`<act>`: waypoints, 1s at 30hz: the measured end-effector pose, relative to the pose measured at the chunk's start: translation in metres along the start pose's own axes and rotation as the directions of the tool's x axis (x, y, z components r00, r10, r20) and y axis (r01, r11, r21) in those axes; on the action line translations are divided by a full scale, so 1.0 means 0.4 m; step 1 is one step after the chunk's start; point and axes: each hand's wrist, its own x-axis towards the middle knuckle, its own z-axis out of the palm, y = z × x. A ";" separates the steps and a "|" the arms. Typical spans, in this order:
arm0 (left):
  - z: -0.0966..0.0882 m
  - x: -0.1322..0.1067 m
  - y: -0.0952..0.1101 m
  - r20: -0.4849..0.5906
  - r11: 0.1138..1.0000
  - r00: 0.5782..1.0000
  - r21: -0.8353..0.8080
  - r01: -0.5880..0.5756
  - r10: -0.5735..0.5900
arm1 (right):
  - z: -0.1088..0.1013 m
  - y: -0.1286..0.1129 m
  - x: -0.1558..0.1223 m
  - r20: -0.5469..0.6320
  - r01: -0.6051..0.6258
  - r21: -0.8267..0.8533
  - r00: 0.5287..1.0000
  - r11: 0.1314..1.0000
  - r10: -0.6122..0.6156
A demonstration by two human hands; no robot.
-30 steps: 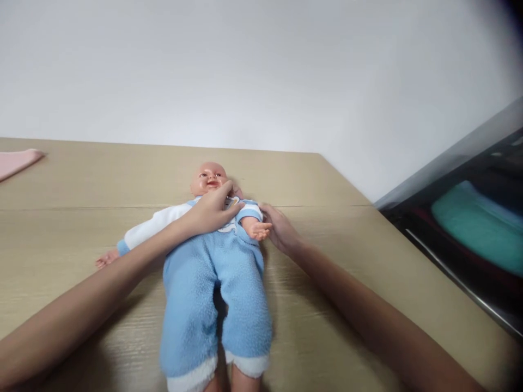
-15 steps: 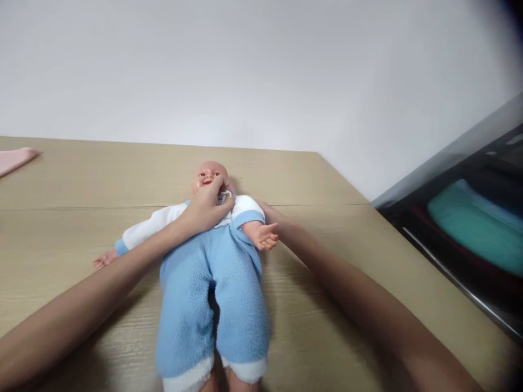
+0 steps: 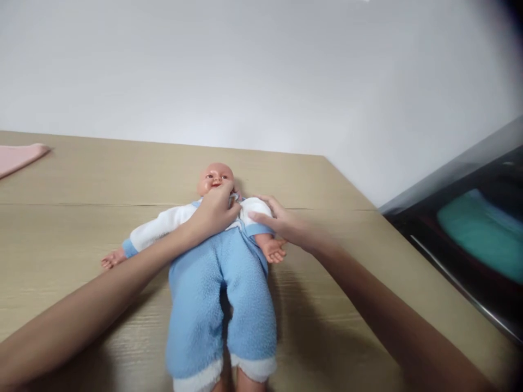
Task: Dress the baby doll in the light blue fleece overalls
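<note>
A baby doll [image 3: 224,272] in a white top and fuzzy light blue trousers lies on its back on the table. My left hand [image 3: 217,209] is closed at the neck of the doll's top, just below its chin; the fingertips are partly hidden there. Around the doll's upper arm, at the white short-looking sleeve [image 3: 257,209] with its blue cuff, is my right hand [image 3: 281,220], thumb in front and fingers over the shoulder. The doll's other arm [image 3: 159,228] stretches out to the left, its sleeve pulled down to the wrist.
The wooden table [image 3: 81,174] has a seam running across it and ends at a pale wall [image 3: 245,71]. A pink cloth [image 3: 22,157] lies at the far left. Beyond the table's right edge is a dark object with a green piece [image 3: 482,234] on it.
My right hand has come from behind the doll's shoulder to the front, with its thumb now on the sleeve. My left hand remains at the collar. The view has shifted slightly.
</note>
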 end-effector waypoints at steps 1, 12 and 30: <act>0.000 -0.001 0.000 0.000 1.000 1.000 0.003 -0.007 0.007 | -0.019 -0.020 -0.012 0.059 -0.033 -0.051 0.998 0.998 0.036; 0.012 -0.007 -0.011 -0.010 0.999 1.000 0.043 0.010 -0.009 | -0.234 0.009 -0.060 0.193 0.122 -0.628 0.981 0.768 0.003; -0.119 -0.199 0.036 -0.259 0.995 0.962 0.072 -0.070 0.087 | -0.097 0.211 -0.105 -0.196 0.289 -0.668 0.821 0.686 -0.537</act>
